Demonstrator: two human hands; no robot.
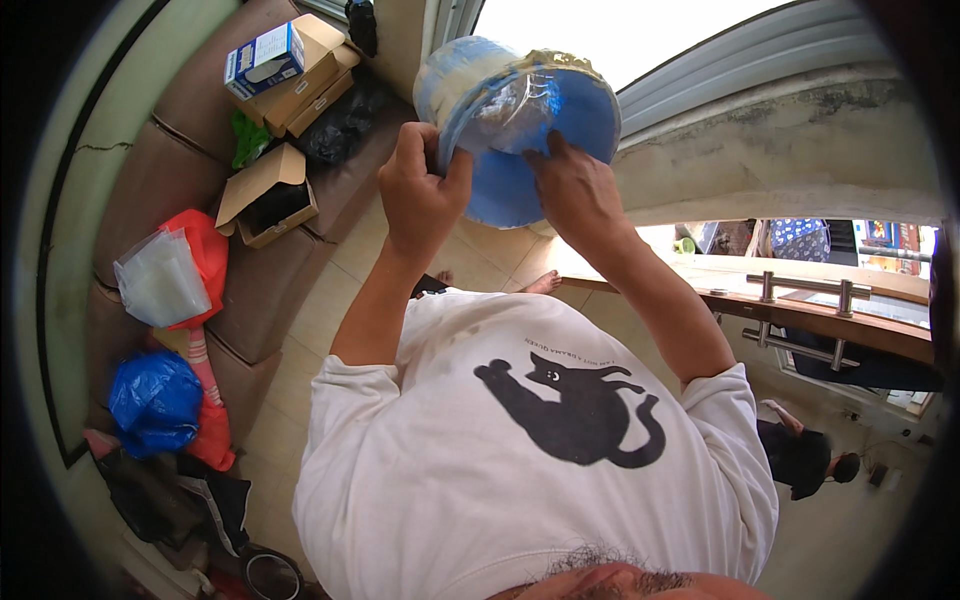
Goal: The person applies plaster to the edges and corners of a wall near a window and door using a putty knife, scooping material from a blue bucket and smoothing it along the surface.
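Note:
A light blue plastic bucket (480, 200), its rim crusted with pale residue, is held up and tilted so its blue interior shows. My left hand (420, 185) is closed around the bucket's left rim. Inside, a crinkled, translucent whitish patch (505, 110) with bright blue spots clings to the upper left; I cannot tell what it is. My right hand (580, 185) reaches into the opening from the lower right, fingertips apart near or on the inner surface, with nothing visible held in them.
Left, a brown sofa (245, 310) bears cardboard boxes (260, 200), red and blue plastic bags (150, 400). A bright window (560, 25) and stained sill (760, 160) lie beyond the bucket. A wooden-framed glass door (720, 295) with metal handles is right; another person (795, 460) is lower right.

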